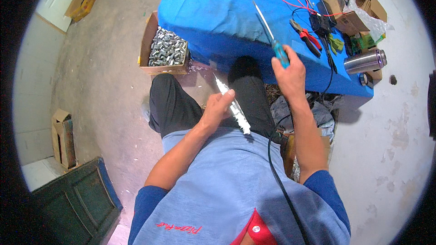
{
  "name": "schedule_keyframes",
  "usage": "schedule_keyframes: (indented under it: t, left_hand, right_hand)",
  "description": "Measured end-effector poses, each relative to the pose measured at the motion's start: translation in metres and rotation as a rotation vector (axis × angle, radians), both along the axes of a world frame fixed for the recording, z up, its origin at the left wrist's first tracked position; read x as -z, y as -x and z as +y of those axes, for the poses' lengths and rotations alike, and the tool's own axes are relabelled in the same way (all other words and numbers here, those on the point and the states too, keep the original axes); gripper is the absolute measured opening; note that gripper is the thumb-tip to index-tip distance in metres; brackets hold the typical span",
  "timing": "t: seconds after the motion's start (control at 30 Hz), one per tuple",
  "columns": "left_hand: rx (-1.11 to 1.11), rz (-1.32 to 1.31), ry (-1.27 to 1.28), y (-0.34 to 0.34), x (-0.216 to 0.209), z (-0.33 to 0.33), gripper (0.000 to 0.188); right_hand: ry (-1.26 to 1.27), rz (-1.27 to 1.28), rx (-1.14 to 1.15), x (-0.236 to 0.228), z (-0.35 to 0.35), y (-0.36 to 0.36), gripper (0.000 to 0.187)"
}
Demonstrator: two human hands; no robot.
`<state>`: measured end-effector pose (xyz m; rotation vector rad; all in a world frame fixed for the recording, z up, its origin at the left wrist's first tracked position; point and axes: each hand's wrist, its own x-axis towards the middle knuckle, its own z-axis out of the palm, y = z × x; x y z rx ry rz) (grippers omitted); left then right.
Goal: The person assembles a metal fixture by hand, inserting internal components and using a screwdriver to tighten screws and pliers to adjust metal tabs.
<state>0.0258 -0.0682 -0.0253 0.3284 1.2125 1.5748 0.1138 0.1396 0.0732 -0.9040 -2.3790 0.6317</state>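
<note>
White piece [239,114], perhaps plastic, in left hand [217,110]

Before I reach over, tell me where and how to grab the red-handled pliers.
Grip the pliers by the handles, probably from above at the near side of the table: they angle that way, the head points away, and nothing visibly covers them.

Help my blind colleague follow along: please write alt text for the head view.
The wearer's left hand holds a slim white part and the right hand a screwdriver, beside a blue-covered table bearing pliers and a metal cup; a box of metal pieces stands nearby.
</note>
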Motion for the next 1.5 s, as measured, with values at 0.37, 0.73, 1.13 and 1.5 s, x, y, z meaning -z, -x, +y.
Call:
schedule_keyframes:
  t: [0.37,0.73,1.13,1.5]
  left_hand:
    - [-0.083,-0.037,-0.001,0.005,-0.005,-0.006,0.041]
    - [-0.183,0.167,0.138,0.0,-0.003,0.007,0.044]
    - [-0.087,0.076,0.13,0.015,-0.011,-0.016,0.039]
    - [0.51,0.861,0.227,-0.007,-0.037,-0.003,0.044]
  right_hand:
    - [-0.498,0.101,0.067,0.019,0.06,0.059,0.037]
    - [1.296,-0.371,-0.311,0.026,-0.099,-0.023,0.039]
    - [0.644,-0.873,-0.679,-0.002,-0.043,-0.048,0.042]
    - [0.529,-1.103,-0.937,-0.006,-0.03,-0.041,0.04]
